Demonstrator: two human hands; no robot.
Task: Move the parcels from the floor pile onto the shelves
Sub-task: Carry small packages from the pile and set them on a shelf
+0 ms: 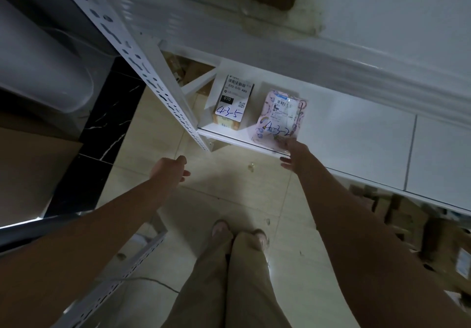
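The right hand (pixel 295 153) is touching the pink parcel (pixel 280 113) with straight fingers, thumb spread apart. The parcel is lying at the shelf's (pixel 356 136) front edge, beside a labelled box (pixel 233 101). The left hand (pixel 169 168) is hanging loosely curled, holding nothing.

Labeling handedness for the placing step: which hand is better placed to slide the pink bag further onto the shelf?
Right. The right hand touches the near edge of the pink bag at the front of the shelf. The left hand hangs empty over the floor, beside the shelf post.
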